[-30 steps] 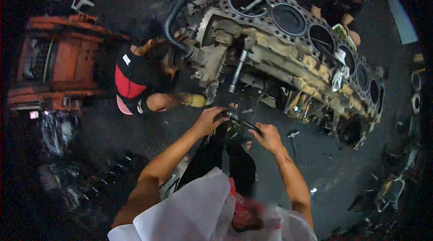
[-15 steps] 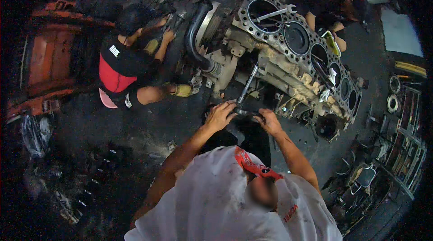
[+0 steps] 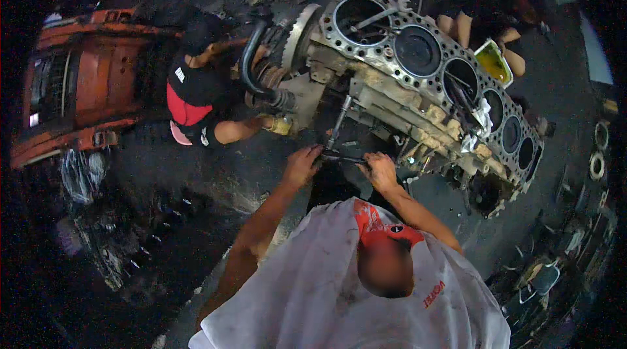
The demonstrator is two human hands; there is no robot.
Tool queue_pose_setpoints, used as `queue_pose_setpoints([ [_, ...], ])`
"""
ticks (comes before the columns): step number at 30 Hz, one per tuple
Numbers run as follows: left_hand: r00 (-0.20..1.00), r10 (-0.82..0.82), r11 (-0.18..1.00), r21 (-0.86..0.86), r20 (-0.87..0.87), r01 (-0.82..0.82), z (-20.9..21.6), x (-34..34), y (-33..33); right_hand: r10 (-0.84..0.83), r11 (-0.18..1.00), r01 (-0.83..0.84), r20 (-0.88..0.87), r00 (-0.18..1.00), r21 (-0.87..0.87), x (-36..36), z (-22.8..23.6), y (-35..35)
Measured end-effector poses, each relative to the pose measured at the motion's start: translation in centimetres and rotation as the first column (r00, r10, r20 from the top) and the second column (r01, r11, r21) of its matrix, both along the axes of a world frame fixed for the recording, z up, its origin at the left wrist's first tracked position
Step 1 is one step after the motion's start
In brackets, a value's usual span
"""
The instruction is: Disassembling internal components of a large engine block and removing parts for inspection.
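Between my two hands lies a dark ratchet handle [image 3: 345, 157], roughly crosswise. A long shiny extension bar [image 3: 340, 123] runs up from its left end toward the side of a large engine block [image 3: 382, 94]. My left hand [image 3: 303, 165] is closed round the ratchet's head end, where the bar joins it. The handle's other end is in my right hand [image 3: 380, 171], its fingers curled on it. Whether the bar's far end touches the engine is hard to tell. On the block's top face, a wrench [image 3: 379, 18] lies across the first cylinder bore.
A co-worker [image 3: 189, 84] crouches at the left by a black curved hose [image 3: 251, 62]. Another person [image 3: 486, 6] at the far right is beside a white tray of yellow liquid [image 3: 494, 62]. A white rag [image 3: 480, 124] lies on the block. Orange machinery [image 3: 104, 81] stands left.
The whole view has shifted, so the engine appears farther left and turned a little. Both hands keep their hold on the ratchet. The tray at the far right shows more fully.
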State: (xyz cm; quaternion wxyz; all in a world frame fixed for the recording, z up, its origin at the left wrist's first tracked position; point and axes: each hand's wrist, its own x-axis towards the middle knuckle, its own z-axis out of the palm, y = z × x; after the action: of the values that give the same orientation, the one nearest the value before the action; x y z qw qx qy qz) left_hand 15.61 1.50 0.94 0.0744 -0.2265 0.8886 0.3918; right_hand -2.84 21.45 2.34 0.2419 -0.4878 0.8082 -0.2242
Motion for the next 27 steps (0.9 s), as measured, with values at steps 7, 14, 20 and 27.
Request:
queue_pose_setpoints([
  [7, 0.996, -0.085, 0.970, -0.227, 0.030, 0.090, 1.3, -1.1, -0.7, 0.045, 0.934, -0.119, 0.218, 0.975, 0.336, -0.6, 4.1, 1.7],
  [14, 0.984, -0.136, 0.990, -0.052, -0.115, 0.131, 3.1, -2.8, -2.5, -0.242, 0.946, 0.137, 0.361, 0.901, 0.294, -2.9, 4.9, 3.3],
  [20, 0.983, 0.163, 0.890, 0.443, -0.086, -0.109, 3.7, -3.2, -1.8, -0.211, 0.918, 0.110, 0.234, 0.949, 0.381, -2.2, 8.1, 2.6],
  [27, 0.783, 0.603, 0.465, 0.729, 0.153, -0.501, 6.0, -8.0, 0.6, -0.255, 0.928, 0.159, 0.265, 0.930, 0.337, -1.5, 10.4, 1.8],
])
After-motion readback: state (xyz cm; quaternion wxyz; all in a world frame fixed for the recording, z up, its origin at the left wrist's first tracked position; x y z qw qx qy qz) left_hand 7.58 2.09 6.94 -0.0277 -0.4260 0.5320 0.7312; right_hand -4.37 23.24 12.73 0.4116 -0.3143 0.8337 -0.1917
